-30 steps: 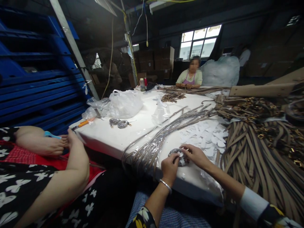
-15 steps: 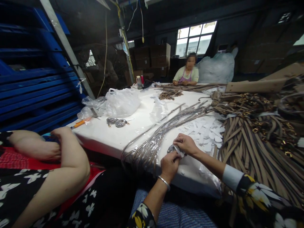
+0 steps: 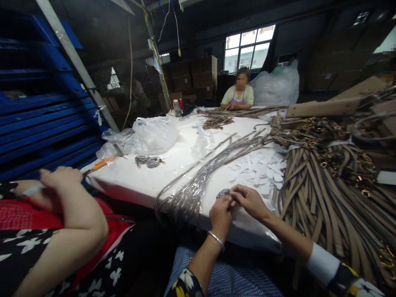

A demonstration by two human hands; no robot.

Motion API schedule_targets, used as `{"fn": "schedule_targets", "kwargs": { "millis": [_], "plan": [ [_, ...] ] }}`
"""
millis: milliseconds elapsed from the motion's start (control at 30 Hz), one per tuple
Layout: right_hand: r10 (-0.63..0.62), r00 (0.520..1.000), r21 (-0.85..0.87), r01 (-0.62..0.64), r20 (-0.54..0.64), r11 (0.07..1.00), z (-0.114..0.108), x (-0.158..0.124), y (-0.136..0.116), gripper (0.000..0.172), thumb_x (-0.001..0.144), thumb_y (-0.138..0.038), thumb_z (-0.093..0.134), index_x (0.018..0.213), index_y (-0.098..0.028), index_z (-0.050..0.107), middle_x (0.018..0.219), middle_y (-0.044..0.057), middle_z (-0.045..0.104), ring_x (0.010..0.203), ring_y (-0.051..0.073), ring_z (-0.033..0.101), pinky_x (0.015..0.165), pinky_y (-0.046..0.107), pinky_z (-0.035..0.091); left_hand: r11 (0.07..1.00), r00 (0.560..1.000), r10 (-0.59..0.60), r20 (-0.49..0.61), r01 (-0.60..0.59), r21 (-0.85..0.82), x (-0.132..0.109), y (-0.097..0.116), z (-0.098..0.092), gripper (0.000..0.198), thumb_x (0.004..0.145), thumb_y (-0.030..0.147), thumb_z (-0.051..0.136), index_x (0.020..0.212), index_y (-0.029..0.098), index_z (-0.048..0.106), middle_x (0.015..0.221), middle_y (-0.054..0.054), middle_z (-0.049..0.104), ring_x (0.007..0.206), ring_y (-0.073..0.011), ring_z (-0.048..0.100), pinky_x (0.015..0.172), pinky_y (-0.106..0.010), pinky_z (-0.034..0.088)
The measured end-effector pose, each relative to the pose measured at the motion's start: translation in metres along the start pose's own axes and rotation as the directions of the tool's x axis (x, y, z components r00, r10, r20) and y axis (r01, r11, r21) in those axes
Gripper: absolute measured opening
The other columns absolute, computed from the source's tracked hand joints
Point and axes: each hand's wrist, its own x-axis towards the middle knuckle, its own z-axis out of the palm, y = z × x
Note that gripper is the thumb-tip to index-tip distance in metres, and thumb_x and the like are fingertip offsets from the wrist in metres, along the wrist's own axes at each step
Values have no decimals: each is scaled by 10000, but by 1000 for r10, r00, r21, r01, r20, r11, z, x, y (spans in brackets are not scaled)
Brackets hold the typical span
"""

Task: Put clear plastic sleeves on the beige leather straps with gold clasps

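At the near edge of the white table (image 3: pixel 185 165), my left hand (image 3: pixel 221 214) is closed on a small wrapped coil (image 3: pixel 223 193), which shows just above its fingers. My right hand (image 3: pixel 247 200) meets it from the right, its fingertips pinched against the left ones; what they hold is hidden. A pile of white paper tags (image 3: pixel 258 169) lies beyond my right hand. Long plastic-wrapped straps (image 3: pixel 198 185) lie to the left and hang over the edge. Two more coils (image 3: pixel 151 161) rest farther left.
Brown straps with gold buckles (image 3: pixel 312 181) are heaped at the right. Clear plastic bags (image 3: pixel 154 134) and an orange-handled cutter (image 3: pixel 103 163) lie at the left. A person (image 3: pixel 64 206) sits close at the left; another person (image 3: pixel 238 93) works across the table.
My hands have drawn together, and the white piece that showed between them is no longer visible. The neighbour's arms at the left have shifted. The whole view has turned slightly.
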Motion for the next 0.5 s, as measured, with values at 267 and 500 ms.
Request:
{"fn": "schedule_targets", "kwargs": {
  "millis": [267, 500],
  "plan": [
    [-102, 979, -193, 67, -176, 979, -20, 3, 6, 315, 933, -381, 371, 1055, -196, 594, 1040, 101, 723, 944, 235, 689, 844, 357, 528, 998, 998, 49, 51, -51, 43, 1, 7, -6, 132, 818, 201, 669, 925, 248, 731, 1005, -22, 713, 957, -207, 639, 842, -327, 525],
    [-177, 983, -566, 171, 45, 807, 3, -14, 50, 487, 872, -282, 446, 1351, -201, 489, 1426, 128, 505, 1332, 287, 436, 1113, 536, 274, 963, 990, 140, 31, -143, 227, -3, 1, -22, 473, 836, 163, 628, 1299, 215, 544, 1367, -76, 554, 1268, -228, 493, 1072, -379, 418]
  ]
}}
